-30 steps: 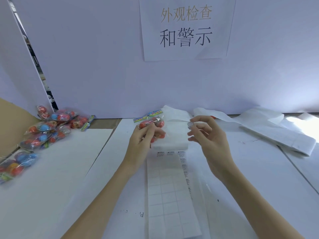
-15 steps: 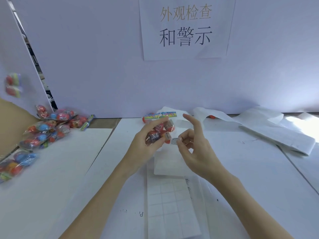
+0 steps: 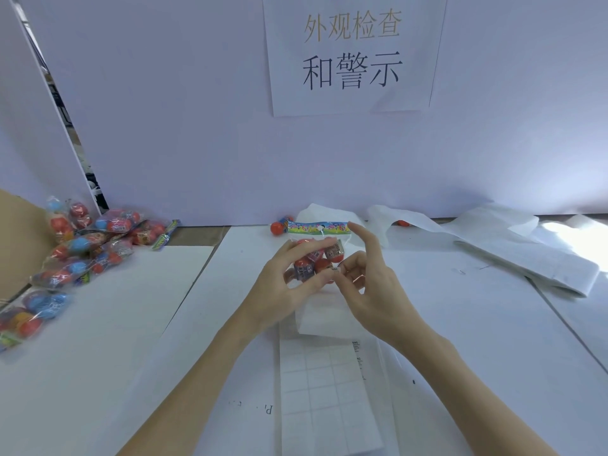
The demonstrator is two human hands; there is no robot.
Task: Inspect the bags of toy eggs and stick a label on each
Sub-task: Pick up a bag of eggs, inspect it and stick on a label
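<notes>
My left hand (image 3: 285,284) grips a clear bag of red toy eggs (image 3: 317,255) with a colourful header strip, held upright above the middle of the white table (image 3: 131,324). My right hand (image 3: 371,287) is against the bag's lower right side, its thumb pressing a small white label (image 3: 335,269) onto it, the index finger raised straight. Below the hands lies a label backing sheet (image 3: 324,386) with a grid of peeled squares and a few printed labels left along its right edge.
A pile of several egg bags (image 3: 85,255) lies at the left by a cardboard box edge (image 3: 16,245). A loose red egg (image 3: 277,228) sits behind the held bag. Strips of used white backing paper (image 3: 513,251) trail across the right. White panels wall in the back and left.
My left hand turned the bag upright and raised it. My right hand brought the small label from mid-air over to the bag's lower right side and now touches it there.
</notes>
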